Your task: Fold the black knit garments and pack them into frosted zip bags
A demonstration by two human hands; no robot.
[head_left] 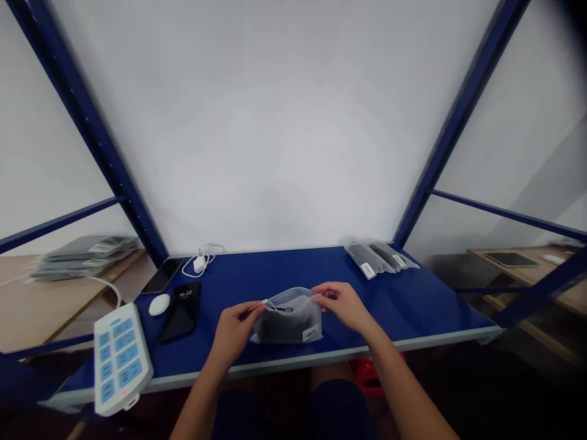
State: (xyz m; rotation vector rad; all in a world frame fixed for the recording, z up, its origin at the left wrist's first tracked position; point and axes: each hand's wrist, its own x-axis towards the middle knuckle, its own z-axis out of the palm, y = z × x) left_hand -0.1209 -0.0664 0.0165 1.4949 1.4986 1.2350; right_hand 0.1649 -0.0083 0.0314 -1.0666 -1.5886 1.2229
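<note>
A frosted zip bag (287, 324) with something dark inside and a white label at its lower right stands near the front edge of the blue table (275, 269). Its top is parted. My left hand (236, 330) pinches the bag's upper left corner, by the white zip slider. At the upper right corner, my right hand (343, 304) grips the rim between thumb and fingers. What the dark content is cannot be made out.
Two labelled bags (369, 260) lie at the back right. On the left are a power strip (121, 357), a lit phone (181, 311), another dark phone (162, 275), a white case (159, 304) and a charger with cable (199, 263). Blue frame posts flank the table.
</note>
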